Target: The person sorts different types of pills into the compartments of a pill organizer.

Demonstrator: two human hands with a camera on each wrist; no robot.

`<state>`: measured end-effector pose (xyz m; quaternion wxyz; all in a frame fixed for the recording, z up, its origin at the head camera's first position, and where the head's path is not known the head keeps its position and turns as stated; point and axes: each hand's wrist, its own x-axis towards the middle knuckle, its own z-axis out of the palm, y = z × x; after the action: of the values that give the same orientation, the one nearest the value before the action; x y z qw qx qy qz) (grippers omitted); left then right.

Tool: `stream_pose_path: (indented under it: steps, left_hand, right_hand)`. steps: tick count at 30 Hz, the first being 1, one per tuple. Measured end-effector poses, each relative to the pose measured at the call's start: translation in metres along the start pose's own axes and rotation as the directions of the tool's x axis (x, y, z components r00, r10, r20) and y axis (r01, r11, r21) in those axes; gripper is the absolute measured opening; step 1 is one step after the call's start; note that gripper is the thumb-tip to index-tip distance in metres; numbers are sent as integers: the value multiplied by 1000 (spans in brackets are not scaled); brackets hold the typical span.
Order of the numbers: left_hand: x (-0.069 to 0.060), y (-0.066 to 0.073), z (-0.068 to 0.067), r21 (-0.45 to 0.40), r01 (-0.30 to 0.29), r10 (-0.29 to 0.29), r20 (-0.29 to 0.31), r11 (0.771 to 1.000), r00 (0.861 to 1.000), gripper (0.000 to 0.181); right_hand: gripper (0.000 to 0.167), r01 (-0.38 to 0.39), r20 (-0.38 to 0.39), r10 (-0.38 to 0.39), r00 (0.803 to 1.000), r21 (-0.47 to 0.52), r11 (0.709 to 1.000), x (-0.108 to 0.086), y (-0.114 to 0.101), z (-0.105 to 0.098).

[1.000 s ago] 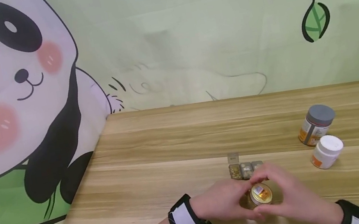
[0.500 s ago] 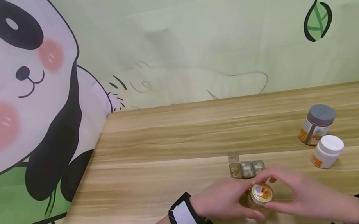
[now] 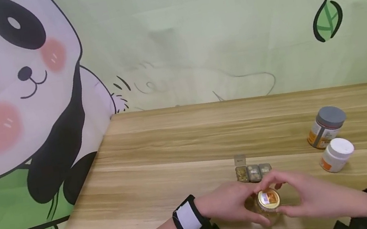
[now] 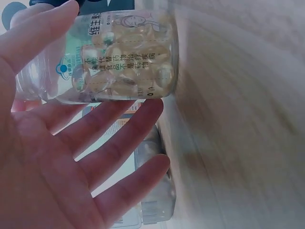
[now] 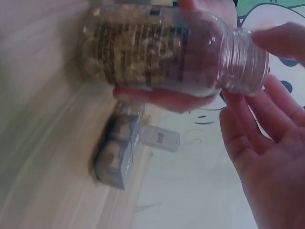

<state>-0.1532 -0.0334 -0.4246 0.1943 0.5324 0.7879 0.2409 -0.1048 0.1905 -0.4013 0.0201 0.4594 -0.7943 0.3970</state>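
A clear bottle [image 3: 268, 200] of golden softgel capsules stands on the table, its top showing a gold disc. My left hand [image 3: 225, 204] holds the bottle's body between thumb and fingers; its label [image 4: 119, 62] faces the left wrist view. Thumb and fingertips of my right hand [image 3: 310, 195] grip the bottle's ridged clear top end [image 5: 245, 62]. Just beyond the bottle lies a small pill organizer [image 3: 253, 173]. Its leftmost visible compartment has the lid [image 3: 239, 160] raised and golden contents inside. My right hand covers the organizer's right end in the head view.
To the right stand a jar with a grey lid [image 3: 327, 127] and a white bottle [image 3: 337, 155], close together. The wooden table [image 3: 173, 140] meets a green wall cloth [image 3: 193, 40] with a panda print at the back and left.
My right hand and wrist have shifted to the right, and its fingers have re-gripped around the bottle's top. The left hand keeps its hold, and the bottle barely moves.
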Motion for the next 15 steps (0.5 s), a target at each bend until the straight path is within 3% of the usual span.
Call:
stream_pose_path:
  steps: [4, 9, 12, 15]
  left_hand:
    - [1, 0, -1, 12, -11, 11, 1, 1000, 1000, 70]
    - [1, 0, 0, 28, -9, 9, -1, 1000, 1000, 57]
    - [2, 0, 1, 41, -8, 8, -3, 999, 1000, 52]
    - [2, 0, 1, 61, -13, 14, -9, 998, 1000, 52]
  right_hand:
    - [52, -4, -87, -5, 996, -101, 995, 3, 1, 5]
    - [52, 13, -182, -62, 981, -258, 966, 8, 0, 16]
    - [56, -22, -197, -57, 979, -374, 927, 7, -2, 20]
    - [62, -54, -165, -2, 986, -337, 940, 4, -6, 21]
